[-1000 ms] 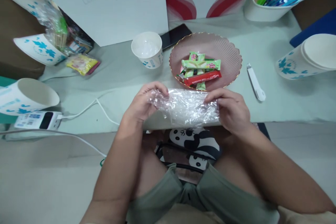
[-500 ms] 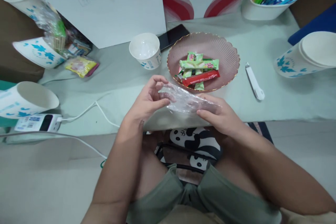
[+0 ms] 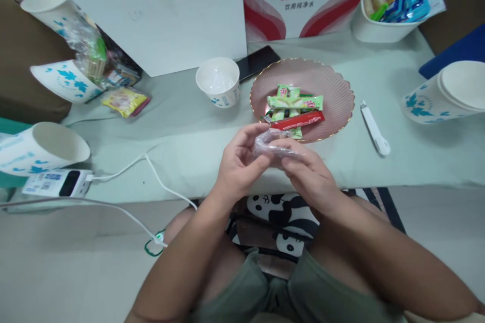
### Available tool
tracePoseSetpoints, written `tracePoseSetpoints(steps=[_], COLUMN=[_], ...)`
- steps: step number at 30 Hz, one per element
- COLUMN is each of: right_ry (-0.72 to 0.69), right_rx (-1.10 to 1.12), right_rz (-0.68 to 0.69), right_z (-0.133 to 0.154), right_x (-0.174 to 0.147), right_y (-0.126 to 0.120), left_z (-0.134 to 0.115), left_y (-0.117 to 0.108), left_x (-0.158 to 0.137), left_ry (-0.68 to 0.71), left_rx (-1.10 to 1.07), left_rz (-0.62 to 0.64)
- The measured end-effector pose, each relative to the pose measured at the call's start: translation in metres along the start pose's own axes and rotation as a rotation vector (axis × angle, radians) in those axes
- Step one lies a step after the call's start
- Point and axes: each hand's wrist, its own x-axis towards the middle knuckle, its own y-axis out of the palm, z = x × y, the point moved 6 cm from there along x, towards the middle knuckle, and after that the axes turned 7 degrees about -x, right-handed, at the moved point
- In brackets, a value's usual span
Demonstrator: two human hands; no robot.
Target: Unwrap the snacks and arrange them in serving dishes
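Between my two hands is a clear plastic wrapper (image 3: 268,144), bunched and folded, just in front of the bowl's near rim. My left hand (image 3: 244,160) has its fingers and thumb closed around the left end. At the other end my right hand (image 3: 308,169) pinches it between thumb and fingers. Beyond them stands a pink ribbed bowl (image 3: 335,96) with a gold scalloped rim. In it lie several green snack packets (image 3: 295,103) and a red snack packet (image 3: 299,120). A paper cup (image 3: 219,83) with something clear inside stands left of the bowl.
A phone (image 3: 259,62) lies behind the bowl, a white utility knife (image 3: 375,130) to its right. Stacked paper cups (image 3: 428,95) and a snack tub (image 3: 379,30) stand at right. A white box (image 3: 162,15) stands behind; a power strip (image 3: 56,183) with cables is at left.
My hands have come closer together, and the wrapper, spread out between them before, is now folded up small. The whole view has shifted slightly.
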Motion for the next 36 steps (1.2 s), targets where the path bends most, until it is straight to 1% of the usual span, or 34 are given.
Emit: tracePoseSetpoints(steps=[1, 3, 4, 5, 6, 8, 10, 11, 12, 14, 15, 16, 17, 18, 19, 20, 22, 23, 24, 25, 27, 28, 29, 30, 31, 32, 33, 34, 36], right_ry=[0.009, -0.005, -0.021, -0.038, -0.046, -0.03, -0.028, -0.042, -0.054, -0.09, -0.125, -0.176, -0.242, -0.309, -0.352, -0.378, -0.368, -0.352, -0.302, -0.222, -0.047, 0.02, 0.062, 0.083, 0.097, 0.103, 0.096, 0.073, -0.024], right_rx=[-0.031, -0.156, -0.214, -0.254, -0.282, -0.336, -0.403, -0.436, -0.47, -0.559, -0.611, -0.659, -0.709, -0.757, -0.809, -0.917, -1.16, -1.259, -1.348, -1.416, -1.469, -1.436, -1.373, -1.298, -1.228, -1.157, -1.095, -1.046, -0.937], right_rz=[-0.037, -0.186, -0.257, -0.3, -0.305, -0.247, -0.224, -0.246, -0.282, -0.39, -0.433, -0.446, -0.434, -0.375, -0.283, -0.232, -0.143, -0.063, 0.064, 0.213, 0.521, 0.65, 0.75, 0.811, 0.827, 0.788, 0.697, 0.571, 0.302], right_z=[0.0, 0.004, 0.007, 0.01, 0.012, 0.014, 0.019, 0.024, 0.029, 0.042, 0.049, 0.057, 0.063, 0.068, 0.069, 0.069, 0.061, 0.054, 0.042, 0.029, 0.0, -0.013, -0.023, -0.033, -0.041, -0.047, -0.052, -0.054, -0.051], right_x=[0.0, 0.001, 0.001, 0.002, 0.003, 0.005, 0.006, 0.006, 0.006, 0.014, 0.022, 0.034, 0.051, 0.071, 0.095, 0.119, 0.167, 0.189, 0.209, 0.226, 0.249, 0.257, 0.262, 0.267, 0.272, 0.277, 0.284, 0.29, 0.298], right_y=[0.001, -0.003, -0.005, -0.005, -0.003, 0.004, 0.009, 0.01, 0.01, 0.008, 0.008, 0.009, 0.013, 0.019, 0.026, 0.032, 0.041, 0.047, 0.053, 0.057, 0.063, 0.065, 0.066, 0.067, 0.067, 0.066, 0.063, 0.06, 0.054], left_z=[0.0, -0.001, -0.001, -0.002, -0.003, -0.005, -0.01, -0.014, -0.017, -0.02, -0.02, -0.019, -0.018, -0.017, -0.016, -0.015, -0.015, -0.014, -0.014, -0.014, -0.017, -0.018, -0.02, -0.022, -0.023, -0.025, -0.027, -0.029, -0.03], left_y=[-0.004, -0.013, -0.016, -0.018, -0.019, -0.018, -0.019, -0.021, -0.026, -0.041, -0.049, -0.056, -0.061, -0.064, -0.065, -0.065, -0.064, -0.064, -0.065, -0.065, -0.068, -0.069, -0.07, -0.072, -0.074, -0.076, -0.078, -0.081, -0.086], left_x=[0.001, 0.003, 0.004, 0.004, 0.004, 0.004, 0.005, 0.006, 0.007, 0.008, 0.008, 0.008, 0.008, 0.007, 0.007, 0.007, 0.008, 0.008, 0.008, 0.008, 0.007, 0.006, 0.005, 0.005, 0.004, 0.004, 0.003, 0.004, 0.004], left_ry=[-0.029, -0.062, -0.078, -0.091, -0.1, -0.095, -0.038, 0.004, 0.043, 0.071, 0.043, -0.008, -0.069, -0.124, -0.161, -0.179, -0.194, -0.202, -0.211, -0.22, -0.234, -0.24, -0.247, -0.251, -0.25, -0.245, -0.241, -0.239, -0.248], left_rx=[-0.071, -0.156, -0.181, -0.203, -0.222, -0.253, -0.269, -0.276, -0.282, -0.254, -0.202, -0.125, -0.03, 0.061, 0.13, 0.169, 0.185, 0.182, 0.179, 0.176, 0.156, 0.135, 0.11, 0.084, 0.058, 0.033, 0.01, -0.013, -0.056], left_rz=[-0.038, -0.105, -0.119, -0.113, -0.09, -0.012, 0.037, 0.03, -0.009, -0.168, -0.256, -0.328, -0.37, -0.381, -0.366, -0.341, -0.295, -0.281, -0.276, -0.275, -0.277, -0.277, -0.276, -0.277, -0.278, -0.278, -0.278, -0.28, -0.293])
